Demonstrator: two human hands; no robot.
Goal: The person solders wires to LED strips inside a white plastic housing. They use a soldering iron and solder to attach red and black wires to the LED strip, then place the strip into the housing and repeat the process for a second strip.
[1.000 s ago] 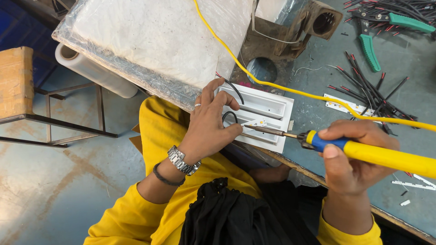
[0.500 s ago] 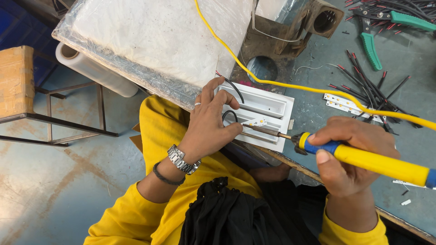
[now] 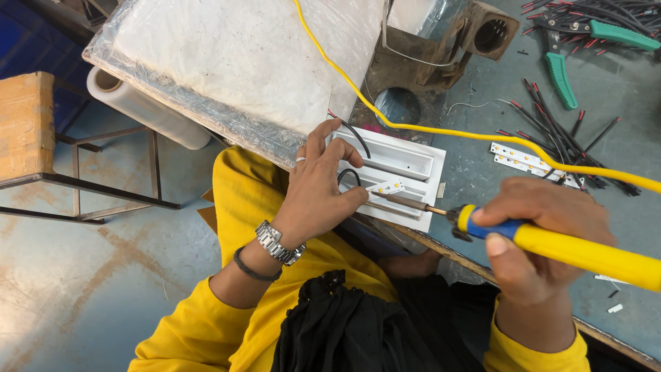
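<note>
My right hand grips a yellow and blue soldering iron. Its metal tip reaches left to a small LED strip lying in a white plastic housing at the bench edge. My left hand presses down on the housing's left end, fingers by a black wire that loops over it. The iron's yellow cord runs up across the bench.
Green-handled pliers, a pile of black and red wires and spare LED strips lie at the right. A metal iron stand, a plastic-wrapped panel, a film roll and a wooden stool sit left.
My right hand and the soldering iron have shifted slightly down and right, with the tip staying at the LED strip. The left hand has stayed on the housing.
</note>
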